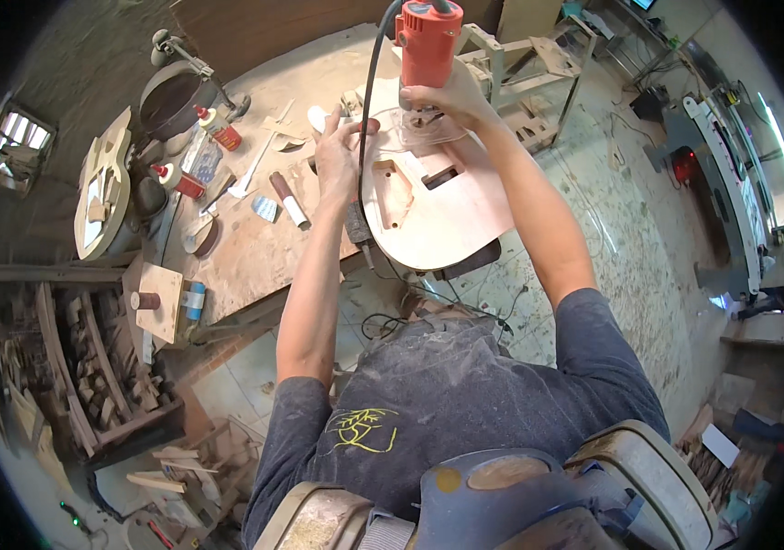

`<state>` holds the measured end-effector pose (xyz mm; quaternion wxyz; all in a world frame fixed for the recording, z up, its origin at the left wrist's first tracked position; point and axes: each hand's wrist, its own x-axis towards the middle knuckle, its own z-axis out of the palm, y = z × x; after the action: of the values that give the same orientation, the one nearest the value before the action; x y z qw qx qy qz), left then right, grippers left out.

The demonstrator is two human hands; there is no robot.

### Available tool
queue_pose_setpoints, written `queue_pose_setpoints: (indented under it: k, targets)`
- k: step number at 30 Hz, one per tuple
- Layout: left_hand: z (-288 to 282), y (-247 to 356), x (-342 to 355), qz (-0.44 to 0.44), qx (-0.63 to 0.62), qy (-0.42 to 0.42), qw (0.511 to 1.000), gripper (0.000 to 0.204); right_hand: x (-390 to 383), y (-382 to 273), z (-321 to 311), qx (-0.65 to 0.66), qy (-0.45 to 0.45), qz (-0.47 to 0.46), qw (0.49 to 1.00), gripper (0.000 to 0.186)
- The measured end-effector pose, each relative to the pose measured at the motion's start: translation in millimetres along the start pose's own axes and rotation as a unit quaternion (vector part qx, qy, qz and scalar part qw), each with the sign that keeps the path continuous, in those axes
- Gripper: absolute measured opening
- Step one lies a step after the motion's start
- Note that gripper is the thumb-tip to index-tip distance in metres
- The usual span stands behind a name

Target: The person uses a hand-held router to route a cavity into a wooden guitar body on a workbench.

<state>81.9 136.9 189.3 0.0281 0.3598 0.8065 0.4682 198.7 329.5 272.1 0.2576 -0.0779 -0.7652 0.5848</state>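
Observation:
A pale wooden electric-guitar body [442,225] with routed cavities lies at the right end of the workbench. On its upper part stands a red handheld router [428,50] on a clear base plate [424,131]. My right hand [451,96] is wrapped round the router's lower housing. My left hand [338,156] is at the left side of the base plate, its bent fingers closed about a small brown knob [372,126]. The router's black cable [366,119] hangs down in front of the left fingers and hides part of them.
The workbench [245,257] holds glue bottles [218,128], a brown-and-white cylinder [289,200] and a lamp [181,82]. Another guitar body [106,188] leans at far left. A wooden frame [538,73] stands behind the router. Cables [392,323] trail below the bench edge.

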Motion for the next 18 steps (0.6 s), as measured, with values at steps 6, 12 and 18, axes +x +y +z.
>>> queue_pose_setpoints:
  k: [6,12,18]
  targets:
    - [10,-2,7,0.029,0.007,0.010,1.000,0.030,8,21,-11,-0.017,0.010,0.006,1.000,0.039]
    - [12,-6,11,0.050,0.021,0.005,0.999,0.031,11,20,-14,-0.054,0.014,0.013,0.998,0.042]
    - [15,-10,13,0.054,0.028,0.012,0.998,0.033,11,17,-14,-0.013,-0.009,0.020,1.000,0.043]
